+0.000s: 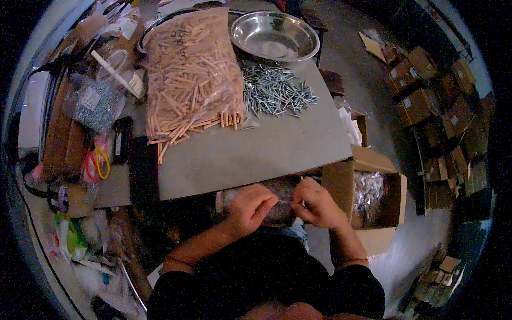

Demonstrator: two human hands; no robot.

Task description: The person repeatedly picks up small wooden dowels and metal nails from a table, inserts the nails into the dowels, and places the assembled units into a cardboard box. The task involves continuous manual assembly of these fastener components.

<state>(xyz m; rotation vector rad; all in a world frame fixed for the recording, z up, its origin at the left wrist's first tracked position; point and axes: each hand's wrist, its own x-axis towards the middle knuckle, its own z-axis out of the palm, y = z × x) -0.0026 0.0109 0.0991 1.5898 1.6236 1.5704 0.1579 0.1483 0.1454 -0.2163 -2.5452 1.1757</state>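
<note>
My left hand point(252, 207) and my right hand point(317, 204) are close together just off the table's front edge. Both are closed in a pinch on what looks like a clear plastic bag point(280, 212), whose thin edge stretches between the fingertips. Dim light and blur hide what the bag contains. Ahead on the table lies a large clear bag of wooden dowels point(192, 74), with several dowels spilling from its near end. A loose pile of metal screws point(278, 90) sits to its right.
The grey table point(240, 152) carries a steel bowl point(274, 36) at the back. Right of my right hand stands an open cardboard box point(397, 200) holding small clear packets point(369, 192). On the left are a bag of small metal parts point(98, 106) and coloured rings point(101, 162). Cartons point(418, 106) stack at far right.
</note>
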